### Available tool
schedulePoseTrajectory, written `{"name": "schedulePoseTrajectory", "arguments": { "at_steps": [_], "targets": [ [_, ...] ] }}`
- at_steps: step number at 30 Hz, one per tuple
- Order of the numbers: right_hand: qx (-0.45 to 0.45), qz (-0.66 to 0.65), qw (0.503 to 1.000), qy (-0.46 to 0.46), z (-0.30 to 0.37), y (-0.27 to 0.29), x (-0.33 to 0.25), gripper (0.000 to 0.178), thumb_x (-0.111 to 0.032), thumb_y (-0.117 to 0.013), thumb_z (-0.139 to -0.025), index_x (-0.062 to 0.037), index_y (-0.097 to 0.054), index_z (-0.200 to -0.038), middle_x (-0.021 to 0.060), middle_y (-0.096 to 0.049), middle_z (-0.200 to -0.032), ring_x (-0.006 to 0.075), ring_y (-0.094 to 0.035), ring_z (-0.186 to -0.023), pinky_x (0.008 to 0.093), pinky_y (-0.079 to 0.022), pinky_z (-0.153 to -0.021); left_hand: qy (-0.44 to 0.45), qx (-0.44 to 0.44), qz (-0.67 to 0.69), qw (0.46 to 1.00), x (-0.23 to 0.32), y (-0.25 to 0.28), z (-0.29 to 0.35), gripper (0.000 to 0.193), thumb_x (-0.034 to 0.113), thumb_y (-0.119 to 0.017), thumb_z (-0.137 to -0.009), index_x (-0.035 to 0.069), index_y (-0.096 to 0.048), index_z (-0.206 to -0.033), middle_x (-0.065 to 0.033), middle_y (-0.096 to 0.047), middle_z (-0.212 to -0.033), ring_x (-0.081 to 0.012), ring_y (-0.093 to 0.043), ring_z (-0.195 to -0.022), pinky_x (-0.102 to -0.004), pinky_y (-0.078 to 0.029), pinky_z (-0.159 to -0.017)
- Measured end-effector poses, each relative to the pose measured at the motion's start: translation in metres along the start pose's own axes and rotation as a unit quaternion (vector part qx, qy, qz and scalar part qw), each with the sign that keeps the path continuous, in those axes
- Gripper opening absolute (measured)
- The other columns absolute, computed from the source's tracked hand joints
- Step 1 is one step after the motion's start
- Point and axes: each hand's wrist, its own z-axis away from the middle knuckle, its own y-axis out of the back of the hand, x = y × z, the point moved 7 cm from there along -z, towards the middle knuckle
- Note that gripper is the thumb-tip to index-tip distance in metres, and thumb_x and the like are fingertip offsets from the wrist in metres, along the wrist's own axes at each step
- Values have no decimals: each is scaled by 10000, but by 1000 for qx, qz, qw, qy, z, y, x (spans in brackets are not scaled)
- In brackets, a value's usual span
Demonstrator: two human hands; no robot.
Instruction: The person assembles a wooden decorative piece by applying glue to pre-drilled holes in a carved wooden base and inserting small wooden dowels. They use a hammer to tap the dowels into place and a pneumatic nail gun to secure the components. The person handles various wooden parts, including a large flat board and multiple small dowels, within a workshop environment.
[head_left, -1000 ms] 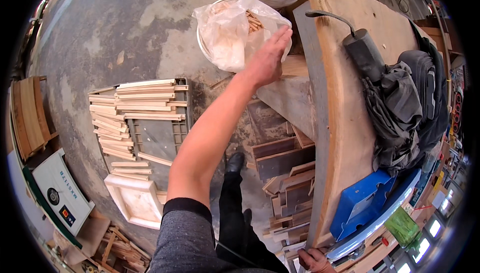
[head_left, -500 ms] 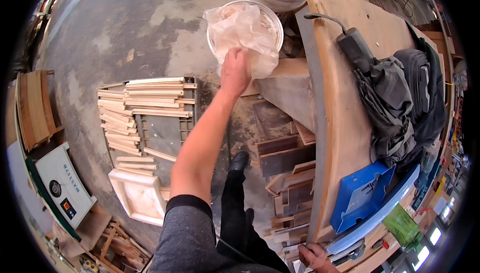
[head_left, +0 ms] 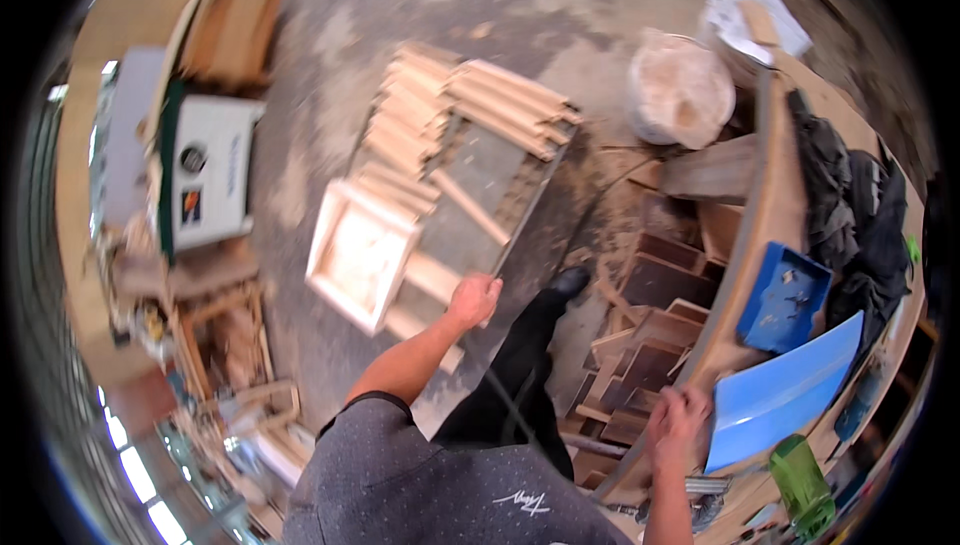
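Observation:
My left hand (head_left: pixel 473 301) hangs in front of my legs, near the close edge of a dark pallet (head_left: pixel 478 170). Its fingers are curled in, and the blur hides whether anything is in them. Rows of pale wooden strips (head_left: pixel 408 110) lie on the pallet, with one loose strip (head_left: pixel 470 207) lying askew. A shallow pale wooden frame (head_left: pixel 362 255) sits at the pallet's near left corner. My right hand (head_left: pixel 680 417) is at the wooden workbench's edge (head_left: pixel 738 275), fingers spread and holding nothing, beside a shiny blue sheet (head_left: pixel 785 393).
On the bench are a blue tray (head_left: pixel 785 297), dark cloth (head_left: pixel 850 205) and a green bottle (head_left: pixel 802 485). Wood offcuts (head_left: pixel 660 335) crowd the floor below it. A round bucket (head_left: pixel 682 90) stands beyond, and a white-and-green machine (head_left: pixel 212 173) at the left.
My view has swung left. My left hand has come away from the plastic on the bucket, back toward my body. My right hand has moved forward along the bench edge, its fingers spread.

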Motion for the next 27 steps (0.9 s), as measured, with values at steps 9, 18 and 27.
{"name": "schedulePoseTrajectory", "arguments": {
  "at_steps": [9,18,27],
  "targets": [
    [78,58,990,102,0,13,-36,180,-56,-681,-886,-54,-693,-1066,159,-592,-1151,396,-544,-1082,485,-461,-951,331,131,-5,934,-248,45,449,428,364,-531,-942,-23,-694,-864,-296,-683,-962,-479,-652,-958,-543,-511,-864],
    [95,96,981,139,4,2,-24,158,-101,-677,-905,-68,-693,-1059,151,-605,-1159,386,-557,-1106,493,-443,-983,315,112,68,940,-320,44,581,413,382,-597,-902,-8,-712,-833,-271,-696,-920,-456,-668,-916,-516,-524,-810],
    [12,196,953,229,0,-33,-87,291,-213,-557,-1025,20,-693,-1133,237,-669,-1141,411,-621,-1055,486,-501,-942,348,157,211,900,-445,5,701,340,337,-622,-855,9,-708,-831,-239,-698,-891,-418,-673,-888,-503,-527,-773]
  ]
}}
